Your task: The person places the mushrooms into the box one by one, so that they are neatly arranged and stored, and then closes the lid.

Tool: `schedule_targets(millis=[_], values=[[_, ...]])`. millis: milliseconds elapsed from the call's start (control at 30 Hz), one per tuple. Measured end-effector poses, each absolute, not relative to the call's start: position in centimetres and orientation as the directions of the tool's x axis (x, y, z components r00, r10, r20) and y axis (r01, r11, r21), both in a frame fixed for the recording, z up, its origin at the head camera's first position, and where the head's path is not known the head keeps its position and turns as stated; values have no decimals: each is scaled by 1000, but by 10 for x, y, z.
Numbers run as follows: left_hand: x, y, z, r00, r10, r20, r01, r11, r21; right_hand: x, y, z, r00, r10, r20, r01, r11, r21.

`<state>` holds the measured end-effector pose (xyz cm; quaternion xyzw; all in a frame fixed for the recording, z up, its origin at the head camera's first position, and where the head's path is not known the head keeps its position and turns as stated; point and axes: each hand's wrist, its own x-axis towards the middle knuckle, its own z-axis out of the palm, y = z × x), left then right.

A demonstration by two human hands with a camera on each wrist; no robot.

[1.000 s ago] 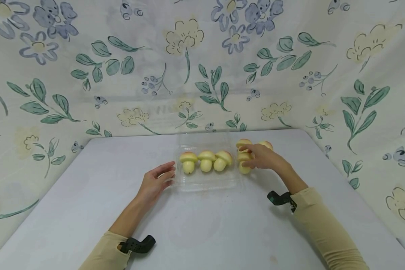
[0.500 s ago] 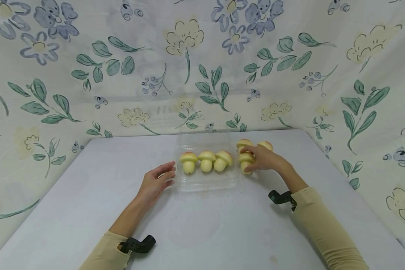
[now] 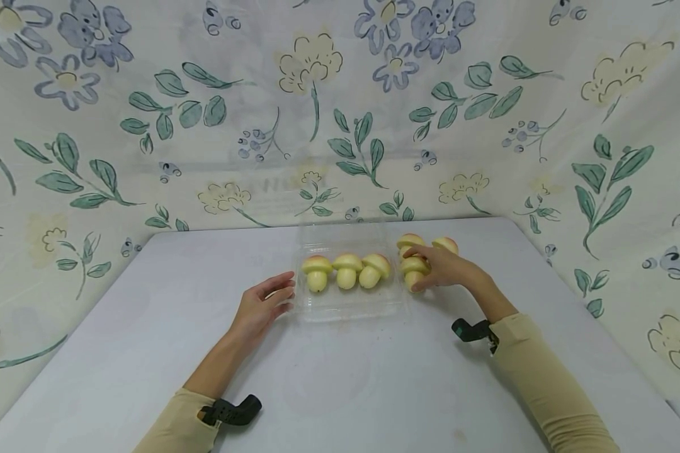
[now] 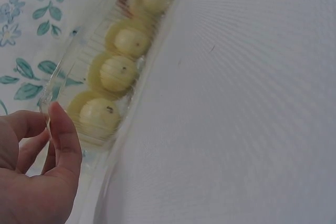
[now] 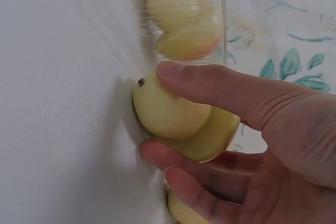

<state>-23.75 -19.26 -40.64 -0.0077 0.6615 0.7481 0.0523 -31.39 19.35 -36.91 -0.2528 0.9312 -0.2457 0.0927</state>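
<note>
A clear plastic box [image 3: 348, 308] lies on the table with its lid raised at the back. In it stand three pale yellow-green, mushroom-shaped pieces of fruit [image 3: 347, 277] in a row, reddish on top of their caps. My left hand [image 3: 263, 308] is at the box's left side; in the left wrist view its thumb and a finger pinch the plastic edge. Just right of the box, my right hand [image 3: 444, 267] holds another mushroom-shaped piece of fruit [image 5: 170, 111], thumb on one side, fingers curled on the other. A dark spot marks its stem end.
Two more mushroom-shaped pieces [image 3: 410, 240] [image 3: 445, 243] sit behind the right hand, partly hidden by it. The white table [image 3: 340, 390] reaches back to a floral cloth [image 3: 328, 126]. Black wrist cameras [image 3: 237, 410] jut from both sleeves.
My right thumb and fingers have closed round the mushroom-shaped piece, which has shifted slightly right. The left hand and the box have stayed in place.
</note>
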Motion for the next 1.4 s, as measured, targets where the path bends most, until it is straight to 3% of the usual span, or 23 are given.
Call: schedule_targets(millis=[700, 1400], values=[[-238, -194, -407, -995, 74, -74, -82, -118, 990, -314, 192, -369, -849, -522, -77, -419, 755, -505], [-234, -192, -405, -994, 74, -77, -85, -120, 989, -310, 193, -361, -842, -539, -29, -449, 729, -516]])
